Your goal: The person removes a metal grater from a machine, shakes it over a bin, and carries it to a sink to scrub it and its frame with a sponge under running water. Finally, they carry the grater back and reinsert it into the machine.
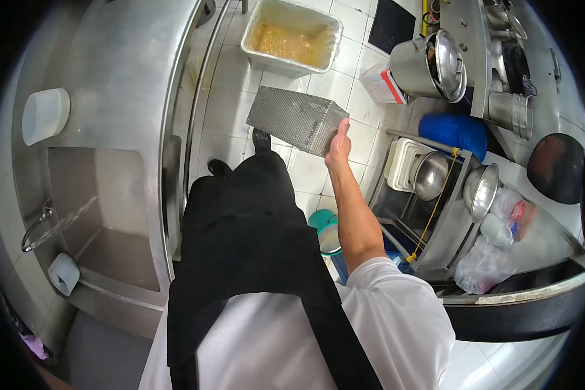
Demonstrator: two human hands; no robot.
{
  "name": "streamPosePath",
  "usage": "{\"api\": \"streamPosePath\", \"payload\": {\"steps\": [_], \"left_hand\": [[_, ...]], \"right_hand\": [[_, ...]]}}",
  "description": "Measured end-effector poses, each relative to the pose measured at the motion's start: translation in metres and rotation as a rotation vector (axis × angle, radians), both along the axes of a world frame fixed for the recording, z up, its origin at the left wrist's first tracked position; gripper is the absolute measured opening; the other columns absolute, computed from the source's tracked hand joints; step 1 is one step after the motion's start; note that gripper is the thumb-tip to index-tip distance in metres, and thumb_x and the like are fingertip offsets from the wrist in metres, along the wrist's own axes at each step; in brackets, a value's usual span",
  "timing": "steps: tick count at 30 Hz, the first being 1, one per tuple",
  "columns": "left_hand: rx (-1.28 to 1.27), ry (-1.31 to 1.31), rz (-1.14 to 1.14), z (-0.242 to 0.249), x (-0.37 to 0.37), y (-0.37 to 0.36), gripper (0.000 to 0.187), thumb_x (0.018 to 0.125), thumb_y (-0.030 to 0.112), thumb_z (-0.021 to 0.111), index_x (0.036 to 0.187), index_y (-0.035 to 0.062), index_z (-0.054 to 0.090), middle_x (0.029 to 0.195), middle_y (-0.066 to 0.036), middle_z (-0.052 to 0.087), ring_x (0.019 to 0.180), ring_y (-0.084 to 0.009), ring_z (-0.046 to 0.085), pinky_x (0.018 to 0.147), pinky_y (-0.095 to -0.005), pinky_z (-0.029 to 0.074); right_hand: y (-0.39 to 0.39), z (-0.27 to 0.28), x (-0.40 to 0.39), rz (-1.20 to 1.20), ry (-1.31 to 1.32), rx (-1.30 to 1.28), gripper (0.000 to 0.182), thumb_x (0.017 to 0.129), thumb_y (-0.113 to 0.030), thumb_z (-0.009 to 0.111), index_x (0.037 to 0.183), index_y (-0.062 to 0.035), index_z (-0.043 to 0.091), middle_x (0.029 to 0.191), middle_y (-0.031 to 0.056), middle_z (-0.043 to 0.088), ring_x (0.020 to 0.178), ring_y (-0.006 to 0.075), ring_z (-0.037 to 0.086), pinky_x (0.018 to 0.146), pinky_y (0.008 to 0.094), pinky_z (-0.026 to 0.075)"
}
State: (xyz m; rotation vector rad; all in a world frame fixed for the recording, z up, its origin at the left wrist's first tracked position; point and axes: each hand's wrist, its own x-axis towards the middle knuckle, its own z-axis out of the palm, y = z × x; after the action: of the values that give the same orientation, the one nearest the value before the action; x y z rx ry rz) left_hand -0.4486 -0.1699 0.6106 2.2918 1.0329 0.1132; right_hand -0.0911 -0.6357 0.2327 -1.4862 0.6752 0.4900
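My right hand (pixel 339 144) is closed on the near right end of a perforated metal box (pixel 296 119), with the thumb showing along its edge. The box hangs tilted over the tiled floor, in front of my shoes. Just beyond it stands a whitish rectangular tub (pixel 261 60) with yellowish-brown contents. My left hand is out of view.
At left, water runs from a faucet (pixel 45 212) over a steel sink (pixel 120 260). At right are a large pot (pixel 413 68), a blue drum (pixel 458 134), a cart with metal bowls (pixel 430 177) and plastic bags (pixel 486 265). A metal rail (pixel 200 91) runs beside the sink.
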Motion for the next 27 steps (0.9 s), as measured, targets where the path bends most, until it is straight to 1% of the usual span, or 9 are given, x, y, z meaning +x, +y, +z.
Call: {"api": "streamPosePath", "payload": {"steps": [3,9,12,13,17,20,24,25,27], "left_hand": [[-0.066,0.025,-0.061,-0.025,0.034,-0.025,0.039,0.097,0.019,0.049,0.129,-0.0015,0.052,0.122,-0.011,0.056,0.095,-0.0142,0.055,0.083,-0.0271,0.042],[-0.160,0.034,-0.184,-0.066,0.090,-0.059,0.040,0.097,0.021,0.048,0.130,-0.0014,0.052,0.123,-0.012,0.055,0.095,-0.0146,0.055,0.082,-0.0275,0.042],[-0.195,0.046,-0.229,-0.082,0.111,-0.067,0.040,0.097,0.021,0.048,0.130,-0.0013,0.051,0.124,-0.012,0.055,0.095,-0.0148,0.055,0.081,-0.0277,0.042],[-0.200,0.044,-0.238,-0.089,0.117,-0.069,0.041,0.097,0.022,0.047,0.130,-0.0013,0.051,0.124,-0.012,0.055,0.095,-0.0148,0.055,0.081,-0.0278,0.042],[-0.226,0.045,-0.258,-0.114,0.135,-0.071,0.041,0.097,0.023,0.047,0.131,-0.0012,0.051,0.125,-0.012,0.054,0.095,-0.0151,0.055,0.081,-0.0281,0.042],[-0.237,0.057,-0.267,-0.124,0.141,-0.068,0.042,0.097,0.023,0.047,0.131,-0.0011,0.050,0.125,-0.012,0.054,0.095,-0.0153,0.055,0.080,-0.0283,0.042],[-0.240,0.050,-0.288,-0.130,0.144,-0.066,0.043,0.097,0.024,0.046,0.132,-0.0010,0.050,0.126,-0.013,0.053,0.095,-0.0155,0.055,0.080,-0.0286,0.042],[-0.233,0.047,-0.289,-0.129,0.146,-0.064,0.043,0.098,0.025,0.046,0.132,-0.0010,0.050,0.126,-0.013,0.053,0.095,-0.0156,0.055,0.080,-0.0287,0.042],[-0.200,0.010,-0.281,-0.134,0.144,-0.065,0.043,0.098,0.025,0.046,0.132,-0.0010,0.049,0.127,-0.013,0.053,0.096,-0.0157,0.055,0.079,-0.0288,0.042]], "right_hand": [[0.007,-0.009,0.006,0.036,0.056,-0.038,0.079,0.093,-0.062,0.048,0.112,0.0149,0.055,0.102,0.0129,0.060,0.090,0.0207,0.055,0.081,0.0341,0.046],[0.009,-0.060,0.018,0.060,0.082,-0.071,0.081,0.093,-0.062,0.048,0.114,0.0163,0.053,0.103,0.0151,0.060,0.089,0.0217,0.057,0.082,0.0345,0.047],[0.014,-0.052,0.023,0.099,0.194,-0.009,0.081,0.090,-0.061,0.052,0.124,0.0128,0.048,0.121,0.0196,0.057,0.106,0.0302,0.058,0.093,0.0399,0.047],[0.013,-0.064,0.021,0.131,0.118,0.038,0.080,0.091,-0.061,0.052,0.122,0.0132,0.050,0.120,0.0193,0.058,0.104,0.0291,0.059,0.092,0.0385,0.047],[0.026,-0.108,0.027,0.231,0.182,-0.271,0.081,0.092,-0.061,0.050,0.117,0.0164,0.053,0.117,0.0187,0.060,0.103,0.0245,0.056,0.091,0.0347,0.045],[0.042,-0.112,0.024,0.308,0.249,-0.179,0.082,0.092,-0.061,0.048,0.116,0.0172,0.054,0.115,0.0202,0.060,0.101,0.0244,0.057,0.089,0.0349,0.045],[0.067,-0.119,0.018,0.311,0.229,-0.298,0.082,0.093,-0.062,0.047,0.114,0.0167,0.055,0.106,0.0195,0.064,0.096,0.0248,0.060,0.083,0.0359,0.048],[0.071,-0.118,0.014,0.261,0.209,-0.194,0.083,0.093,-0.062,0.044,0.100,0.0184,0.060,0.094,0.0212,0.065,0.081,0.0268,0.061,0.077,0.0371,0.047],[0.064,-0.129,0.012,0.485,0.141,-0.190,0.083,0.093,-0.063,0.043,0.102,0.0173,0.061,0.096,0.0207,0.066,0.081,0.0286,0.062,0.080,0.0369,0.047]]}}
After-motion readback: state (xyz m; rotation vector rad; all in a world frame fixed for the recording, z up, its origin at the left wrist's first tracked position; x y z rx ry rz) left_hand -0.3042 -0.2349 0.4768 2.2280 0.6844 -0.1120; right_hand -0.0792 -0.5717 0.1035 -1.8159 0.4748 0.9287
